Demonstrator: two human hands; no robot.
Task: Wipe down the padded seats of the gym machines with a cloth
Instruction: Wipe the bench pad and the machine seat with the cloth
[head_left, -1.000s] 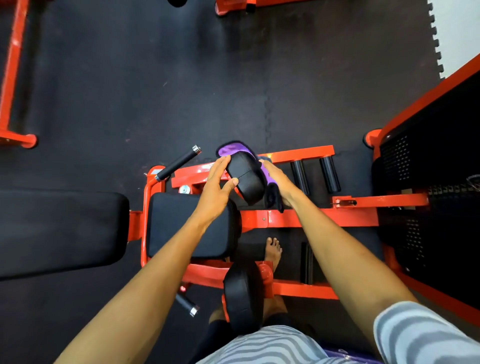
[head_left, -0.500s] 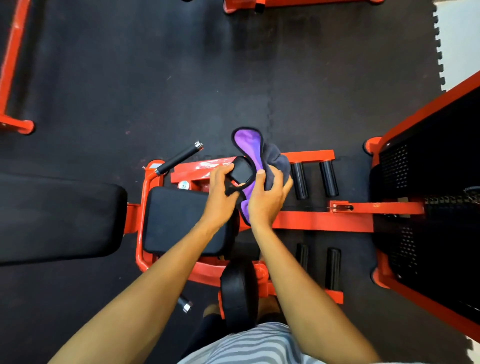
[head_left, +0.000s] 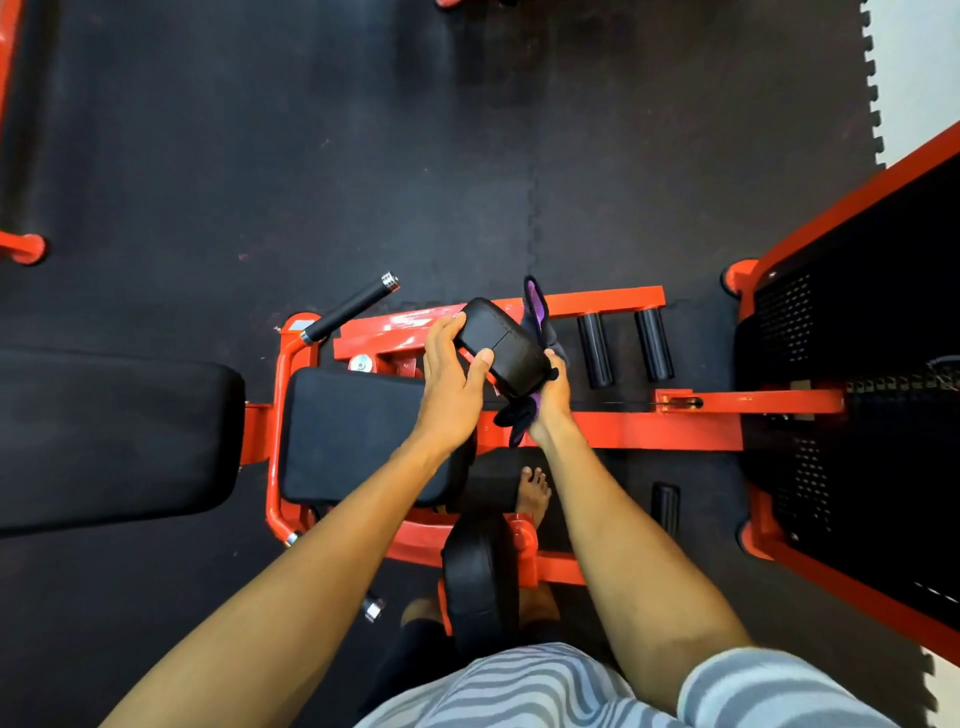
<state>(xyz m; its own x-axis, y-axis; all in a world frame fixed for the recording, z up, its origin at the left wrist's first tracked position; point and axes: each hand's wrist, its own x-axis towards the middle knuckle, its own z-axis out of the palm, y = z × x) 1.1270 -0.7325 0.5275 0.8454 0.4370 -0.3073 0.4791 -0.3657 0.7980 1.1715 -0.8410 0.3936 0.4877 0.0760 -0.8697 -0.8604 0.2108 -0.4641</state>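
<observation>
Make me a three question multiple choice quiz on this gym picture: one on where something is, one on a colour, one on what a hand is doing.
1. Where is the cloth?
A) lying on the floor
B) against the small pad, held by the right hand
C) spread over the big seat

2. What colour is the machine frame?
A) blue
B) yellow
C) orange-red

3. What is the left hand doing?
A) gripping the small pad
B) hanging free
C) lying flat on the floor

Answers:
1 B: the cloth sticks out above and below the right hand, right beside the pad.
2 C: its bars show orange-red.
3 A: its fingers and thumb curl round the pad's edge.
</observation>
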